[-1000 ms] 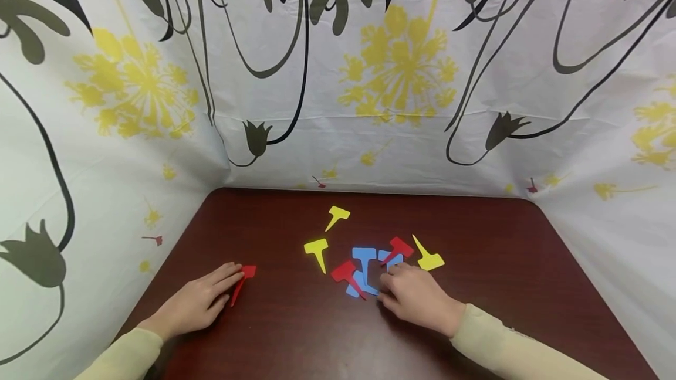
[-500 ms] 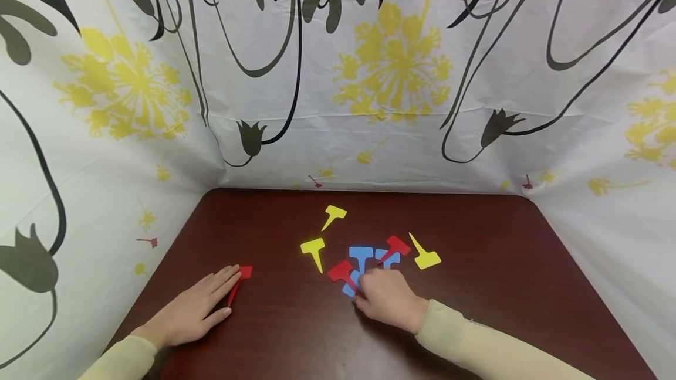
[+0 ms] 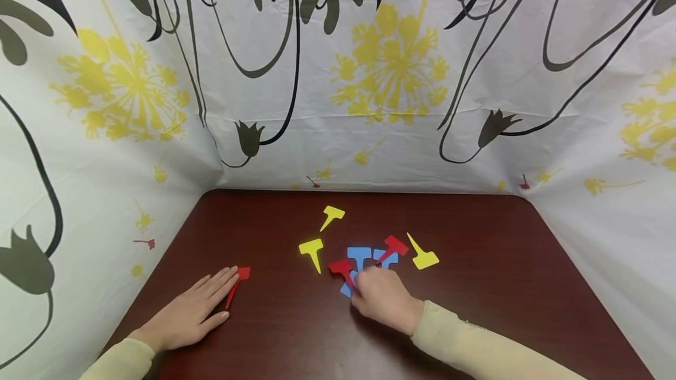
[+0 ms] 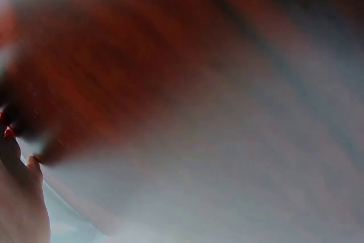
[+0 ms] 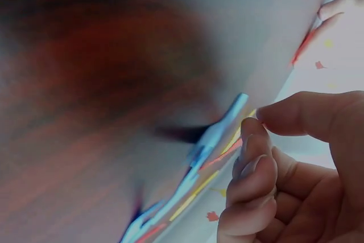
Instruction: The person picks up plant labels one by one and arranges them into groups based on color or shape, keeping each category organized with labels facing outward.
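Observation:
In the head view my left hand (image 3: 191, 314) lies flat with its fingers stretched. Its fingertips touch a red T-shaped plant label (image 3: 243, 274) and partly cover it. My right hand (image 3: 386, 299) has its fingers curled at the middle cluster and pinches the pointed end of another red plant label (image 3: 340, 266). The pinch itself is hidden in the head view; thumb and index finger meet in the right wrist view. Under and beside that label are blue plant labels (image 3: 360, 253), one mostly covered by the hand. A further red label (image 3: 395, 245) overlaps a blue one (image 3: 391, 260).
Yellow plant labels lie around the cluster: one far back (image 3: 333, 214), one at its left (image 3: 311, 248), one at its right (image 3: 425, 259). The dark brown table (image 3: 274, 333) ends at a patterned white cloth (image 3: 317, 92). The left wrist view is mostly blurred tabletop.
My right hand has moved left across the cluster to the red label's tip, and that label has turned and tilted slightly. My left hand stays on its red label, thumb spread wider.

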